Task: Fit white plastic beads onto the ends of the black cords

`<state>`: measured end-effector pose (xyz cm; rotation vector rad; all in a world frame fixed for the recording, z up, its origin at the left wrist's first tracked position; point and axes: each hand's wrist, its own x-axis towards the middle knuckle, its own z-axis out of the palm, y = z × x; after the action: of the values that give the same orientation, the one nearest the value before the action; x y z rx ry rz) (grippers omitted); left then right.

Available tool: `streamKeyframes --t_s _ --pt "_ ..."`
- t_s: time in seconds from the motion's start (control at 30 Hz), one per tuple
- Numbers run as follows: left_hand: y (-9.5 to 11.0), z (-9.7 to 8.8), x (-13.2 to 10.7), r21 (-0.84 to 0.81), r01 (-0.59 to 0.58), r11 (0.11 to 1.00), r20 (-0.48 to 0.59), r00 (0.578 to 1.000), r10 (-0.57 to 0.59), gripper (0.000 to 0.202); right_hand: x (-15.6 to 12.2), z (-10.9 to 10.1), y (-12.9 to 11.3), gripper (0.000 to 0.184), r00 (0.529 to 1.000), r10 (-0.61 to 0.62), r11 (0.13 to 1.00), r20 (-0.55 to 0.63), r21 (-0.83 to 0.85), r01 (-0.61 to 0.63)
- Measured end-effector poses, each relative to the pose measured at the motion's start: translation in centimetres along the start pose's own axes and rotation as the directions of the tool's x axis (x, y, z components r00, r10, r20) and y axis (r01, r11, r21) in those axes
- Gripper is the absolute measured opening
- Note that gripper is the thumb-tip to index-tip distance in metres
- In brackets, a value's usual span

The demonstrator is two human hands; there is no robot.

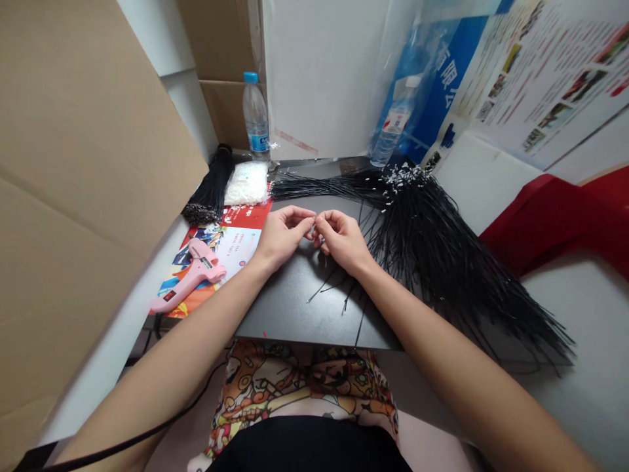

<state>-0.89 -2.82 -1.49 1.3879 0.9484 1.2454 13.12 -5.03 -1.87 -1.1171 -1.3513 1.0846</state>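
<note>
Over the middle of the dark table, my left hand (286,237) and my right hand (344,241) meet fingertip to fingertip. Both are closed in a pinch, and whatever lies between the fingers is too small and hidden to name. Just right of my right hand spreads a large heap of thin black cords (442,255), with small white pieces (403,176) at its far end. Behind my hands runs a flatter bundle of black cords (319,187). A few loose cord ends (328,286) lie on the table below my right hand.
A pink glue gun (196,270) rests on a colourful printed sheet (236,252) at left. Behind it are a bag of white pieces (247,183) and a tied black cord bundle (211,187). Two water bottles (255,118) stand at the back. Cardboard (88,164) rises close on the left.
</note>
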Motion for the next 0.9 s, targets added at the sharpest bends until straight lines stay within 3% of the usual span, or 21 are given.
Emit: streamKeyframes --t_s 0.33,0.6,0.9 --pt "0.31 0.03 -0.12 -0.110 0.079 0.991 0.032 0.997 -0.076 0.008 0.10 -0.05 -0.27 0.029 0.999 0.017 0.999 -0.039 0.046 -0.015" --pt "0.24 0.00 -0.08 -0.091 0.083 0.992 0.032 0.996 -0.080 0.008 0.05 0.02 -0.40 0.018 0.997 0.043 0.999 -0.071 0.002 -0.043" --pt "-0.04 -0.11 -0.03 -0.044 0.043 0.998 0.047 0.998 -0.041 0.011 0.03 -0.17 -0.30 0.023 0.998 0.027 0.998 -0.048 -0.058 -0.029"
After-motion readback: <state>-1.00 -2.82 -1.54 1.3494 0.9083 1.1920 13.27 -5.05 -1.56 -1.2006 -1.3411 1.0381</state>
